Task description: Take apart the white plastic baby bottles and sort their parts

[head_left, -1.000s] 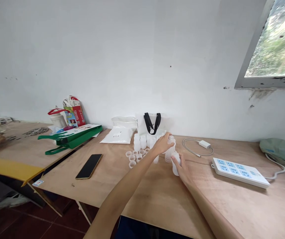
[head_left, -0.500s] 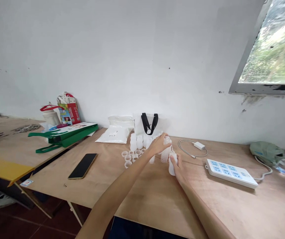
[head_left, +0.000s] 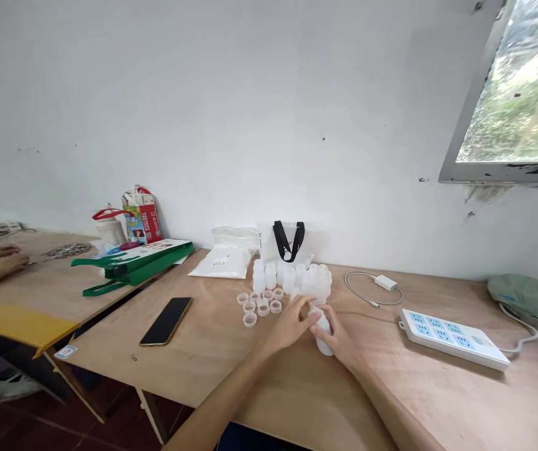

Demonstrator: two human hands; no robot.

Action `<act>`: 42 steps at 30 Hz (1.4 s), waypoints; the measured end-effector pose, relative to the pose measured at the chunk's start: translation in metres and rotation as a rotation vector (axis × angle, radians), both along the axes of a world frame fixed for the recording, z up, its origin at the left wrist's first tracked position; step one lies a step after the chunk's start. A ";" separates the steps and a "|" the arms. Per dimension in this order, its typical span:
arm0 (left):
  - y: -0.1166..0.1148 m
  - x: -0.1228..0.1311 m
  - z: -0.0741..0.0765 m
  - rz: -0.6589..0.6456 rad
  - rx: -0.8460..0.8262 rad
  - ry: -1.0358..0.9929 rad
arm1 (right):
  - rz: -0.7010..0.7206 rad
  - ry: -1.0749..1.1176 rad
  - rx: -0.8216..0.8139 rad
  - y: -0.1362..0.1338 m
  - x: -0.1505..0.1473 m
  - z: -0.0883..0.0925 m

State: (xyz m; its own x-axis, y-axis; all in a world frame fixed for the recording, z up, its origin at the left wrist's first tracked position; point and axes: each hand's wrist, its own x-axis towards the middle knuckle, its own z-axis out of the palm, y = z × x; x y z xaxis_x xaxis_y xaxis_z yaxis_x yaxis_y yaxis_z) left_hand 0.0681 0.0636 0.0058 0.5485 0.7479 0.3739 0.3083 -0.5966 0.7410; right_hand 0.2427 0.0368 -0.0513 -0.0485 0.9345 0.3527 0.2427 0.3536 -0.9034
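A small white plastic bottle [head_left: 325,344] is tilted between my two hands, low over the table. My right hand [head_left: 338,338] wraps round its body. My left hand [head_left: 294,322] closes its fingers at the bottle's upper end; whether a separate part is in them is hidden. Behind my hands several similar translucent white bottles [head_left: 289,279] stand grouped, some partly covered by my left hand. Left of that group lie several translucent ring-shaped caps [head_left: 249,320] on the wooden table [head_left: 193,369].
A black phone [head_left: 166,321] lies left. Behind are a white plastic packet [head_left: 222,262] and a bag with black handles [head_left: 289,241]. A cable with adapter [head_left: 385,283] and a power strip [head_left: 454,338] lie right. At far left, a co-worker's hands [head_left: 8,260] rest over another table.
My left hand has come back from a standing bottle to the top of the bottle in my right hand. The view has shifted slightly, and a co-worker's hands now show.
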 end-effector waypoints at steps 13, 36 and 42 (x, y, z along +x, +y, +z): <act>0.013 -0.005 -0.044 0.124 0.042 0.162 | -0.104 -0.651 0.014 -0.003 -0.002 0.004; 0.019 -0.011 -0.052 0.080 -0.073 -0.088 | -0.220 -0.925 0.077 0.008 0.012 -0.010; 0.020 -0.012 -0.056 0.112 -0.037 -0.055 | -0.243 -1.009 0.116 0.008 0.011 -0.010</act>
